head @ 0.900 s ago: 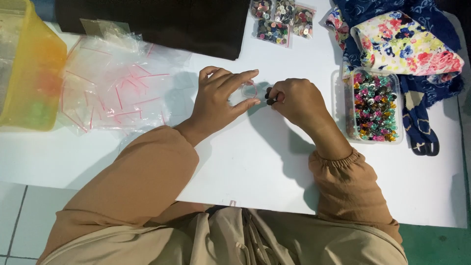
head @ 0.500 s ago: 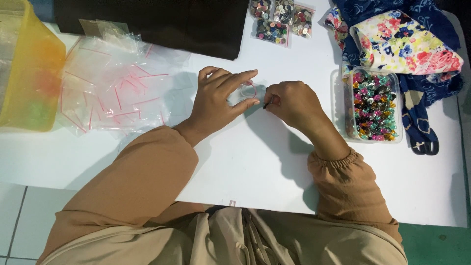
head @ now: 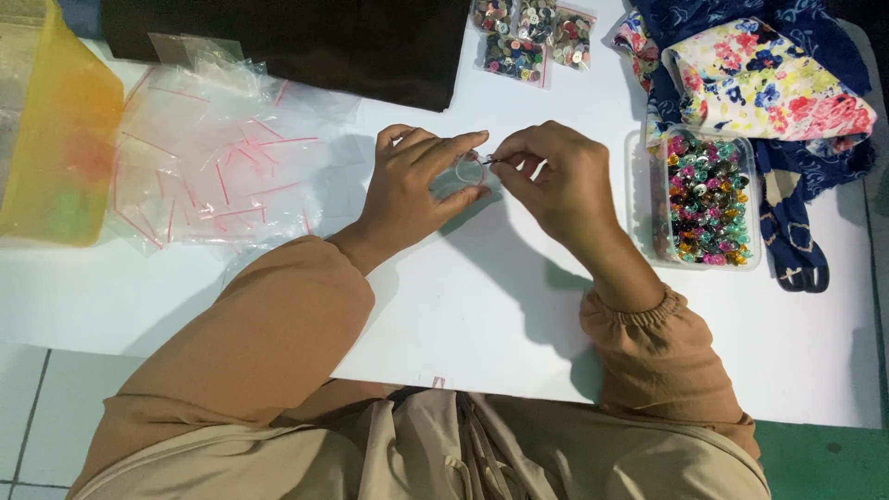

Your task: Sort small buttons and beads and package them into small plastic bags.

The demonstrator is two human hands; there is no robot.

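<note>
My left hand (head: 407,185) pinches a small clear plastic bag (head: 466,172) between thumb and fingers, just above the white table (head: 482,315). My right hand (head: 554,176) meets it from the right, its thumb and forefinger closed on a tiny dark bead or pin at the bag's mouth. A clear rectangular tub of colourful shiny beads (head: 706,199) stands right beside my right hand. Both sleeves are tan.
A heap of clear zip bags with red strips (head: 218,153) lies to the left, next to a yellow plastic container (head: 56,139). Black cloth (head: 306,42) and small bags of buttons (head: 532,32) lie at the back; floral and navy fabric (head: 769,79) is at the right.
My right hand has shifted slightly, its fingertips now pinched at the mouth of the small bag. The left hand keeps its hold on the bag in the same spot.
</note>
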